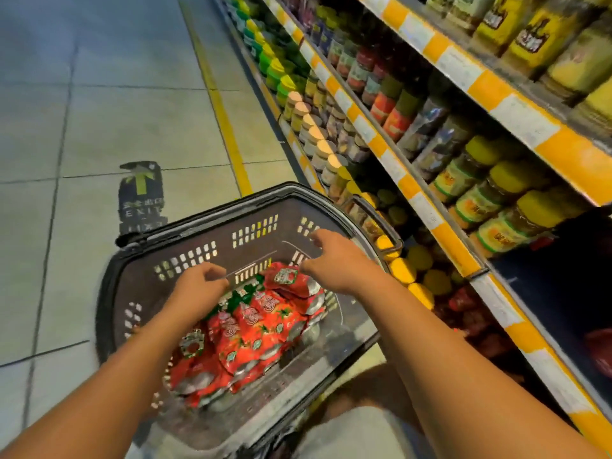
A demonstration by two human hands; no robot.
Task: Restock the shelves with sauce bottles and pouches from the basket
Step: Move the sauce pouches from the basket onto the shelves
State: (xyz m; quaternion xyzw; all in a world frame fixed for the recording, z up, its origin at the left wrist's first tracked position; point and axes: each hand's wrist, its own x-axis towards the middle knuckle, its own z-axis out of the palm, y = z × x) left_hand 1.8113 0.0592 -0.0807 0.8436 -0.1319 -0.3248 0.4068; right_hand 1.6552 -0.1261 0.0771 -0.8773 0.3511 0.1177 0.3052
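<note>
A dark plastic basket (185, 260) sits low in front of me, holding several red sauce pouches (255, 329) with green and white print. Both my forearms reach over it. My left hand (202, 283) hovers above the pouches near the basket's far wall, its fingers loosely curled with nothing visible in them. My right hand (334, 260) hangs over the topmost pouch (284, 279), fingers bent downward and spread, apart from it. The shelves (440, 226) run along my right with orange and white price strips.
Jars with yellow and green lids (490, 197) fill the middle shelf. Round yellow lids (414, 270) line the lower shelf beside the basket, with red packs (470, 313) further in. A dark gap (563, 279) opens under the middle shelf. Tiled floor with an exit sticker (140, 193) lies left.
</note>
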